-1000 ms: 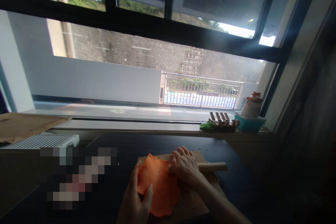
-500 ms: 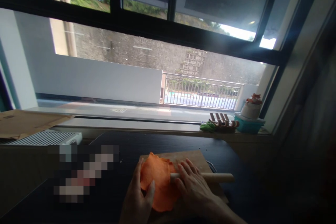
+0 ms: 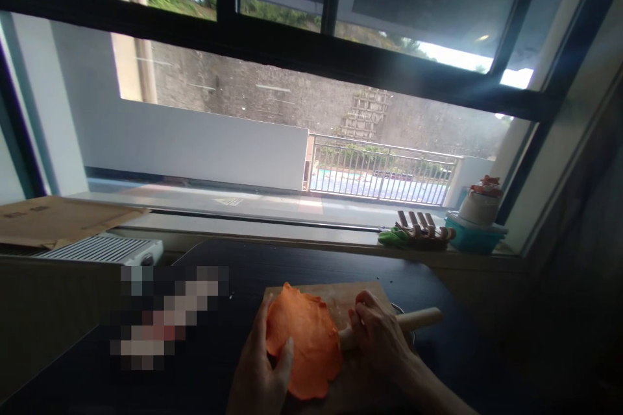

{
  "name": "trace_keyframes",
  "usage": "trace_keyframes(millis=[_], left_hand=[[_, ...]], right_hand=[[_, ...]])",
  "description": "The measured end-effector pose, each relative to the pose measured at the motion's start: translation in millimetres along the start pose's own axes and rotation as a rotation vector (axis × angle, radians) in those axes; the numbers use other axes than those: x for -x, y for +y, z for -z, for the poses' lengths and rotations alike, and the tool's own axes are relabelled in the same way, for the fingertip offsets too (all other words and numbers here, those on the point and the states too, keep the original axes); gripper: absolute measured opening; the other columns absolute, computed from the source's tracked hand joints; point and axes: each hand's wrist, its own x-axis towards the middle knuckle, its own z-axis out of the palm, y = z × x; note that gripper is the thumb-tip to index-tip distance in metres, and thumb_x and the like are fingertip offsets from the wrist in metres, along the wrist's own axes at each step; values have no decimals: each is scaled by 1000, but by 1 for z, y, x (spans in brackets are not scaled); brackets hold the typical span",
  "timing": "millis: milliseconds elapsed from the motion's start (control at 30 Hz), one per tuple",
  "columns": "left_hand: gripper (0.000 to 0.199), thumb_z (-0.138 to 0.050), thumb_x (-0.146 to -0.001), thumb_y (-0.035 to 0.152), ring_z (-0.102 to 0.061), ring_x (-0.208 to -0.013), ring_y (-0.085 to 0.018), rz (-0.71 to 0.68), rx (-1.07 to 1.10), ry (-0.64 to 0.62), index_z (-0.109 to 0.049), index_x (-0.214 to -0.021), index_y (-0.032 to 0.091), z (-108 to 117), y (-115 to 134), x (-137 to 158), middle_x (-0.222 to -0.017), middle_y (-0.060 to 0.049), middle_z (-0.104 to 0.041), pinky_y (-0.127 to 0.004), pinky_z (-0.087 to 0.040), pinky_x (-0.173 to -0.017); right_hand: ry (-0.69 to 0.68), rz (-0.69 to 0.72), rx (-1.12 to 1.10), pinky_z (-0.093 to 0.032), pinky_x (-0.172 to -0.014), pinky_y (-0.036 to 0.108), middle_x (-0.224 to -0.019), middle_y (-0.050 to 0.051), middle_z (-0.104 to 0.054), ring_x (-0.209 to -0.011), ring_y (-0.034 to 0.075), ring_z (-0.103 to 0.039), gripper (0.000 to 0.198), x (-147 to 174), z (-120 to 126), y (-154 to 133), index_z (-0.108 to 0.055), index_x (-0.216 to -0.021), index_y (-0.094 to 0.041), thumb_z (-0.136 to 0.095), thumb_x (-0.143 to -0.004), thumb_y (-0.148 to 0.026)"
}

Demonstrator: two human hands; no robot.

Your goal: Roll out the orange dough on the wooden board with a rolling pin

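A flat, uneven-edged sheet of orange clay or dough point(image 3: 305, 343) lies on a wooden board point(image 3: 357, 292). Resting along the sheet's left edge is my left hand point(image 3: 263, 360), its thumb and fingers spread apart and the thumb touching the orange surface. My right hand point(image 3: 379, 331) is closed round a pale wooden rolling pin point(image 3: 421, 320). The pin's near end sits at the sheet's right edge, and its other end sticks out past the board to the right. My fingers hide the pin's middle.
The board is on a dark table point(image 3: 233, 256). A blurred-out patch point(image 3: 165, 324) covers something on the left. Beyond stand a cardboard sheet point(image 3: 58, 224) over a white radiator point(image 3: 111, 249), and on the sill a green item point(image 3: 393, 237), a brown slatted object point(image 3: 423, 233) and a teal box point(image 3: 474, 231).
My right hand has gone from lying flat on the rolling pin to gripping it. The pin has slid off the orange sheet to the right and tilted. My left hand stays at the sheet's edge.
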Motion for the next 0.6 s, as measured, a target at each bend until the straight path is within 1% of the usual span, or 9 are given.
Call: trace_keyframes(millis=[67, 167, 300, 433, 500, 600], left_hand=[[64, -50, -84, 36, -43, -136, -30, -7, 5, -12, -34, -143, 16, 0, 1, -1, -147, -16, -47, -48, -39, -111], [66, -49, -84, 39, -42, -136, -31, 15, -4, -12, -32, -144, 15, 0, 1, -1, -146, -18, -46, -50, -38, -111], [68, -48, -83, 41, -41, -137, -31, 13, -12, -14, -32, -143, 14, 2, 2, 0, -147, -18, -46, -49, -38, -111], [65, -48, -84, 40, -41, -137, -30, -5, -23, -9, -33, -143, 16, 2, 4, -1, -147, -17, -45, -48, -38, -111], [65, -49, -84, 40, -42, -136, -31, -1, -23, -5, -33, -142, 15, 2, 3, -1, -147, -18, -45, -48, -39, -110], [65, -49, -84, 40, -43, -135, -32, 12, -14, -7, -34, -143, 15, 2, 4, -1, -146, -18, -46, -50, -39, -110]], right_hand=[[-19, -42, -3, -42, -71, 25, -89, 4, -60, -74, 14, -57, 30, 0, 2, -5, -58, -73, -20, -39, -96, -24], [-40, -114, 18, -39, -66, 24, -85, 2, -59, -70, 12, -56, 31, -9, -4, -19, -58, -70, -20, -43, -96, -25], [-62, -188, 73, -37, -66, 23, -86, 2, -60, -70, 11, -57, 34, -34, -16, -30, -62, -74, -20, -39, -99, -26], [-107, -303, 125, -37, -67, 25, -90, 4, -62, -74, 14, -58, 34, -58, -20, -29, -63, -75, -19, -40, -99, -27], [-124, -312, 122, -38, -70, 26, -91, 5, -62, -77, 15, -58, 33, -58, -19, -29, -63, -77, -19, -40, -98, -27], [-114, -274, 119, -38, -78, 27, -94, 5, -62, -87, 17, -57, 28, -43, -15, -32, -64, -82, -20, -41, -98, -25]])
